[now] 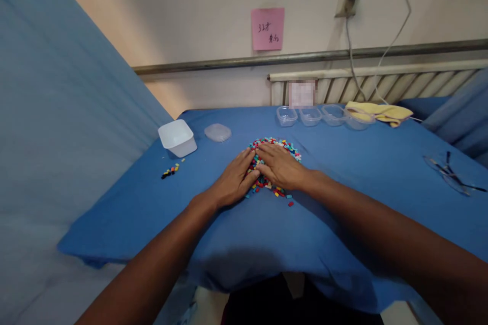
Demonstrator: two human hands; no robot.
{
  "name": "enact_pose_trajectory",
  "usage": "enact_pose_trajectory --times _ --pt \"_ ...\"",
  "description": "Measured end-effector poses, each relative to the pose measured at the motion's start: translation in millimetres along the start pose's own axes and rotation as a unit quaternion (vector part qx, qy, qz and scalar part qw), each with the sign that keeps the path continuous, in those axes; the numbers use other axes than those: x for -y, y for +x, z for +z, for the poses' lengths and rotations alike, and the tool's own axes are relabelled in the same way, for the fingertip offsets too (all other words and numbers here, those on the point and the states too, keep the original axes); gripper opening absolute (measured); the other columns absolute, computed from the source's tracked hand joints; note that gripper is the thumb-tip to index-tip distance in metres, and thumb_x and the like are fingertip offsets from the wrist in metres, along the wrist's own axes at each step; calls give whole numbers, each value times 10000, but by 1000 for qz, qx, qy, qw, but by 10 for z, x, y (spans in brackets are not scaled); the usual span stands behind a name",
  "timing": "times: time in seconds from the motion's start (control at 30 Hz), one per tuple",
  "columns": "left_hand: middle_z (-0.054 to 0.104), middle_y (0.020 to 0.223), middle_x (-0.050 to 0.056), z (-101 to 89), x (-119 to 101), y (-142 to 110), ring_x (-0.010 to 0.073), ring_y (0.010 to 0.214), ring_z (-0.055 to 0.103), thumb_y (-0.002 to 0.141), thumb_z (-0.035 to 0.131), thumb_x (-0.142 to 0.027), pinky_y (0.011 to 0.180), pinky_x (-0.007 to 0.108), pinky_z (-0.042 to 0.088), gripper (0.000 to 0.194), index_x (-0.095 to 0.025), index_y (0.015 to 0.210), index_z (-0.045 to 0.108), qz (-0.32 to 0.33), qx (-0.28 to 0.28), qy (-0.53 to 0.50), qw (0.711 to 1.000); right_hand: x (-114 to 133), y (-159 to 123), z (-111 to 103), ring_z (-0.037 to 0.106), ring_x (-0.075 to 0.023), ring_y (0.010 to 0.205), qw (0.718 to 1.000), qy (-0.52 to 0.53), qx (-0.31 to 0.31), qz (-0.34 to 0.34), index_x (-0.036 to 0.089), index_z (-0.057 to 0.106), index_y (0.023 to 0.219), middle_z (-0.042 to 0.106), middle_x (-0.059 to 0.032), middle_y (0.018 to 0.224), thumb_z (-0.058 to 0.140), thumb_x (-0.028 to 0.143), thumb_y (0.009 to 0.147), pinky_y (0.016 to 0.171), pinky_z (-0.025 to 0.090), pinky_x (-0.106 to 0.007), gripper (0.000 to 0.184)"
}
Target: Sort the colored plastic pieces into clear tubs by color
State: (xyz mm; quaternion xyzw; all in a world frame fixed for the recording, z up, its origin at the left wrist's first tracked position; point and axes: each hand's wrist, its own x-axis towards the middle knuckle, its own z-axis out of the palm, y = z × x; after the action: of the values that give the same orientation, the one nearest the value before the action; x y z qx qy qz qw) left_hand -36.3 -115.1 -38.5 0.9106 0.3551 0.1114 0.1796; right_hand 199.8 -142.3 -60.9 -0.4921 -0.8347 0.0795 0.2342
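A pile of small coloured beads point(280, 145) lies in the middle of the blue-covered table point(343, 188). My left hand point(232, 180) rests flat on the pile's left edge, fingers stretched out and together. My right hand point(280, 166) lies flat on top of the pile, fingers extended toward the left, its fingertips touching those of my left hand. Neither hand grips anything. Part of the pile is hidden under my palms.
A white square tub point(177, 137) and a clear lid point(217, 132) stand at the left. A few stray beads point(170, 170) lie near the tub. Several clear small cups point(310, 116) line the back, beside a yellow cloth point(375, 111). Eyeglasses point(450, 175) lie at the right.
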Motion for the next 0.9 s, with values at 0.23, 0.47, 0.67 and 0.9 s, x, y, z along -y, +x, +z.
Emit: enact_pose_trajectory --times 0.23,0.47,0.67,0.9 --pt "293 1844 185 30 97 -137 374 1731 264 1131 219 -710 1410 627 169 864 -144 1745 441 -131 -75 85 985 203 -261 -120 312 -367 1719 998 -39 -11 -47 168 504 1725 404 -190 1819 406 606 1173 1411 215 -616 711" --pt "620 1608 239 206 44 481 331 1564 545 1138 172 -660 1365 513 363 833 -68 1431 680 -189 -219 -123 949 119 -440 -143 249 -373 1740 978 -90 20 -189 178 555 1690 389 -190 1825 579 594 1130 1422 163 -595 698" --pt "557 1685 210 145 -287 709 322 1631 472 1147 171 -664 1389 559 303 835 -93 1531 644 -124 -229 -105 960 -223 -268 -330 286 -340 1731 994 -60 -40 -79 207 447 1758 365 -164 1844 447 707 1142 1404 243 -593 793" --pt "430 1770 232 -37 62 142 415 1697 336 1104 176 -688 1383 662 228 901 -94 1673 545 -239 -110 106 959 -1523 -1133 -821 346 -367 1706 960 -97 46 260 148 486 1726 411 -192 1812 254 688 1141 1382 316 -572 830"
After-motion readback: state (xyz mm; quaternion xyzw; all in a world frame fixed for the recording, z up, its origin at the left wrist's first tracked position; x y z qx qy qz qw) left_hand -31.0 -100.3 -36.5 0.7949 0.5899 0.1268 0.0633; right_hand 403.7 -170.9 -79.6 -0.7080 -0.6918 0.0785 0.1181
